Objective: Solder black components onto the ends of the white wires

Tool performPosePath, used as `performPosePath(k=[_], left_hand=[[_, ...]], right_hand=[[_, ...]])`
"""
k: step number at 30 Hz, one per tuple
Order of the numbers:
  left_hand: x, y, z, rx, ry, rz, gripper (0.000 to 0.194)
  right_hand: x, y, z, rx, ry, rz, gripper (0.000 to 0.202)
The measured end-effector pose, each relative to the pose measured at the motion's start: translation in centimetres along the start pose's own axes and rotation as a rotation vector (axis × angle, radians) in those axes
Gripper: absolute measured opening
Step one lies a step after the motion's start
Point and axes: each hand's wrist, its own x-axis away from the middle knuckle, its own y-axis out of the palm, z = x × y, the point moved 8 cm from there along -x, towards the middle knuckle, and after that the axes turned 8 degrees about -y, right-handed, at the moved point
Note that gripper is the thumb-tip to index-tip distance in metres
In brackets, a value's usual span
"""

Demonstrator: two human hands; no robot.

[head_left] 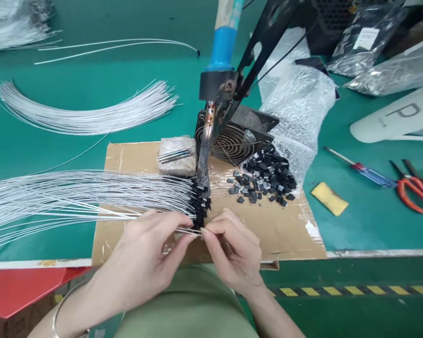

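Note:
My left hand (pixel 151 253) pinches thin white wires (pixel 120 216) near their ends, thumb and forefinger closed on them. Close against it, my right hand (pixel 232 249) is closed in a pinch at the tips of those wires; what sits between its fingers is too small to name. Just beyond the fingers lies a thick bundle of white wires (pixel 91 188) ending in black connectors (pixel 200 206). A soldering-iron-like metal tube (pixel 206 145) on a stand points down at these connectors. Loose small black pieces (pixel 268 176) are heaped to the right on the cardboard (pixel 232 239).
Behind the cardboard stands a fan (pixel 234 143), beside a wrapped block (pixel 177 157) with metal rods on top. Another wire bundle (pixel 91 117) lies back left. Rightward are bubble wrap (pixel 299 108), a yellow sponge (pixel 329 198), a screwdriver (pixel 370 173) and red-handled scissors (pixel 418 192).

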Motion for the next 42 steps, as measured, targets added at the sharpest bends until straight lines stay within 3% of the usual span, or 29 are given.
performPosePath(k=[3, 7, 10, 13, 16, 18, 25, 36, 42], left_hand=[[-0.3, 1.4, 0.3, 0.07, -0.014, -0.035, 0.017], [-1.4, 2.5, -0.8, 0.376, -0.153, -0.108, 0.025], [-2.1, 2.4, -1.3, 0.53, -0.223, -0.095, 0.025], [-2.3, 2.2, -1.8, 0.578, -0.255, -0.071, 0.024], [-2.2, 2.1, -2.2, 0.573, -0.252, -0.053, 0.024], [-2.2, 1.9, -2.4, 0.558, -0.252, -0.025, 0.024], [-2.2, 1.2, -1.8, 0.539, -0.23, 0.025, 0.019], [-2.2, 1.2, -1.5, 0.574, -0.202, 0.06, 0.014], [-1.9, 1.8, -1.8, 0.581, -0.258, 0.031, 0.021]], right_hand=[[-0.1, 0.1, 0.0, 0.054, -0.033, 0.026, 0.019], [0.2, -0.1, 0.5, 0.057, 0.001, 0.09, 0.017], [0.8, -1.8, 2.4, -0.003, 0.219, 0.292, 0.026], [1.5, -2.8, 4.4, -0.28, 0.438, 0.462, 0.037], [1.3, -1.7, 5.1, -0.576, 0.521, 0.407, 0.058], [1.5, -1.2, 5.2, -0.619, 0.556, 0.382, 0.065], [0.9, -0.1, 3.3, -0.42, 0.455, 0.282, 0.01], [0.3, -0.8, 2.5, -0.288, 0.416, 0.314, 0.016], [1.1, -0.4, 3.6, -0.423, 0.518, 0.305, 0.012]])
